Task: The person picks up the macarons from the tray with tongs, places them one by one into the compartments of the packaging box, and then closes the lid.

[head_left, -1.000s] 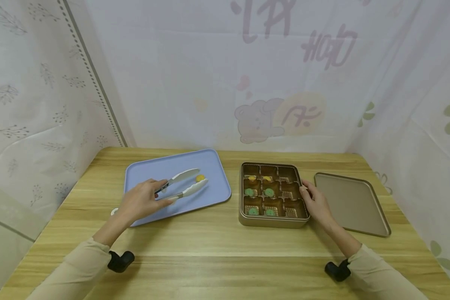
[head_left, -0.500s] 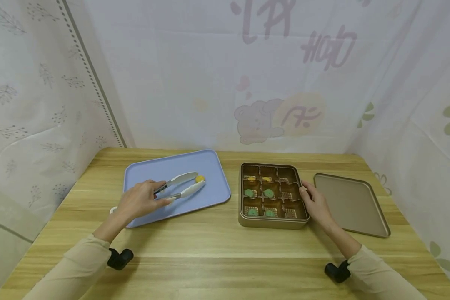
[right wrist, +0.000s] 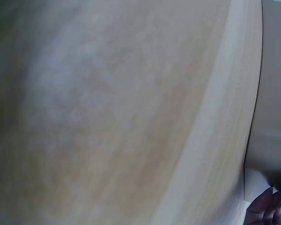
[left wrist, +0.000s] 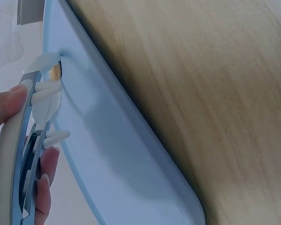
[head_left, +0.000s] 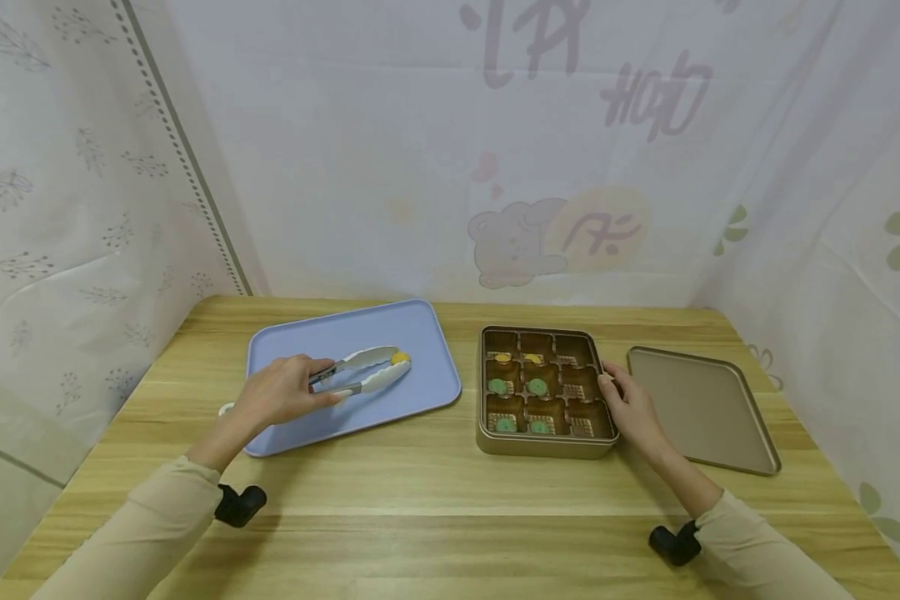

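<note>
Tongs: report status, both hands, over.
Left hand grips tongs, tips closed on a yellow piece over the blue tray. Right hand rests on the gold box edge. Nothing between tray and box.

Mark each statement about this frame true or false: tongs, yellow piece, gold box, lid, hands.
1. The left hand holds the tongs. True.
2. The tongs' tips close on a green piece. False: the piece is yellow, over the blue tray.
3. The right hand rests at the gold box. True.
4. The lid covers the box. False: it lies on the table, right of the box.
5. All compartments are filled. False: several look empty.
</note>
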The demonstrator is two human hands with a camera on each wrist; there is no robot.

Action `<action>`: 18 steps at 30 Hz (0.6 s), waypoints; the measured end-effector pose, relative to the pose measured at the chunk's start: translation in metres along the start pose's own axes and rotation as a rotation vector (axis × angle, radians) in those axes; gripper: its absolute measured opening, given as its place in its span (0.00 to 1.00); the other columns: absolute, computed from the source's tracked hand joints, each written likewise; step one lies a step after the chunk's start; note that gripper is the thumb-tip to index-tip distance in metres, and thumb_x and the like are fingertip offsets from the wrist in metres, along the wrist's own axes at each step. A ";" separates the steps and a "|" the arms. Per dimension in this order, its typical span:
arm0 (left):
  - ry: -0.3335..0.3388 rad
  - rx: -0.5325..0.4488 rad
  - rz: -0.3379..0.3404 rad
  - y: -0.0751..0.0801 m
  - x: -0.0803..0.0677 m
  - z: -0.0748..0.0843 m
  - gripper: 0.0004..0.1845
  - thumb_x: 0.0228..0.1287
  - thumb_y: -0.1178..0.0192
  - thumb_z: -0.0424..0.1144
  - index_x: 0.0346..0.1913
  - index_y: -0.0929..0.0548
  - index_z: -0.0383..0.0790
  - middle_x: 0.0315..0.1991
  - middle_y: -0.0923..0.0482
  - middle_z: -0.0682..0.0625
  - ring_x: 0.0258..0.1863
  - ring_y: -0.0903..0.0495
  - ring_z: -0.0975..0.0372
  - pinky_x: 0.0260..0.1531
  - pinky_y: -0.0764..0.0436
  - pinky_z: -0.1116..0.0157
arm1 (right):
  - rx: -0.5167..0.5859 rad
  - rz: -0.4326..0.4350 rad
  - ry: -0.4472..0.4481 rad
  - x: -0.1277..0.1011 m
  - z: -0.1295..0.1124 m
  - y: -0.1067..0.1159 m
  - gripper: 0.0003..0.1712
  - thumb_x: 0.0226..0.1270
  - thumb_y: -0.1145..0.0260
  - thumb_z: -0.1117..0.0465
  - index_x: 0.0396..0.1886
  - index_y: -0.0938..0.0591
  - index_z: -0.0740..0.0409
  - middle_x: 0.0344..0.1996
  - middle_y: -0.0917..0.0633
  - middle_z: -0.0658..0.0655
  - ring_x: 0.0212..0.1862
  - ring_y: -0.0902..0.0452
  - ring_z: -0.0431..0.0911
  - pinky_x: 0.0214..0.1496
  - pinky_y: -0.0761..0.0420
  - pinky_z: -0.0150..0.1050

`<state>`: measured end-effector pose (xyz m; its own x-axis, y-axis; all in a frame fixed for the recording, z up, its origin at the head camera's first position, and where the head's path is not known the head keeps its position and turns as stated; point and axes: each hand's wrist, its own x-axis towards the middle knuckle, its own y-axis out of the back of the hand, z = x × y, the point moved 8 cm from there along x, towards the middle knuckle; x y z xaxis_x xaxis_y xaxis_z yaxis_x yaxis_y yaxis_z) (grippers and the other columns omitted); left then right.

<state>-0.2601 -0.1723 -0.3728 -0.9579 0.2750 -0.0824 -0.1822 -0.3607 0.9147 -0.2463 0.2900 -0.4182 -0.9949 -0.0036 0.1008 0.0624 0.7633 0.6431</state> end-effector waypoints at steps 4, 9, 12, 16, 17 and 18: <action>0.001 -0.003 -0.005 0.000 0.000 0.000 0.33 0.57 0.32 0.48 0.63 0.23 0.34 0.17 0.38 0.54 0.16 0.39 0.65 0.15 0.41 0.68 | 0.008 -0.017 0.004 -0.001 0.000 -0.001 0.30 0.81 0.56 0.55 0.73 0.39 0.70 0.59 0.24 0.75 0.57 0.25 0.64 0.54 0.22 0.50; -0.004 -0.002 -0.003 0.000 0.001 0.001 0.33 0.57 0.32 0.48 0.63 0.23 0.33 0.18 0.37 0.53 0.16 0.39 0.65 0.14 0.40 0.68 | 0.008 -0.014 0.009 0.000 0.001 -0.001 0.30 0.81 0.56 0.55 0.72 0.38 0.71 0.57 0.23 0.74 0.55 0.23 0.63 0.49 0.22 0.36; -0.009 -0.005 0.000 0.000 0.000 0.001 0.33 0.58 0.32 0.47 0.63 0.23 0.33 0.20 0.35 0.52 0.16 0.38 0.65 0.15 0.39 0.68 | 0.008 -0.012 0.013 0.000 0.000 -0.001 0.29 0.81 0.55 0.55 0.72 0.38 0.71 0.57 0.22 0.74 0.55 0.23 0.63 0.48 0.22 0.34; -0.014 -0.007 0.005 -0.002 -0.001 0.000 0.32 0.58 0.32 0.47 0.63 0.24 0.33 0.23 0.32 0.50 0.16 0.36 0.65 0.15 0.38 0.68 | 0.018 -0.024 0.008 -0.001 0.000 -0.001 0.30 0.81 0.56 0.55 0.72 0.39 0.71 0.64 0.29 0.75 0.63 0.29 0.67 0.60 0.24 0.55; -0.015 -0.007 0.007 -0.003 -0.001 0.000 0.32 0.59 0.32 0.47 0.63 0.24 0.33 0.24 0.31 0.50 0.17 0.36 0.64 0.15 0.38 0.68 | 0.021 -0.029 0.005 -0.001 0.000 -0.002 0.30 0.81 0.56 0.55 0.73 0.40 0.71 0.66 0.31 0.75 0.65 0.32 0.68 0.62 0.28 0.59; -0.015 -0.007 0.009 -0.003 -0.002 -0.001 0.32 0.59 0.32 0.47 0.63 0.24 0.33 0.24 0.30 0.50 0.17 0.36 0.64 0.15 0.38 0.68 | 0.025 -0.034 0.004 -0.001 0.000 -0.002 0.31 0.81 0.56 0.55 0.73 0.41 0.71 0.68 0.34 0.75 0.67 0.35 0.68 0.64 0.31 0.62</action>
<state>-0.2582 -0.1723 -0.3758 -0.9561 0.2852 -0.0677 -0.1748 -0.3692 0.9128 -0.2451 0.2882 -0.4195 -0.9961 -0.0324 0.0822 0.0264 0.7788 0.6268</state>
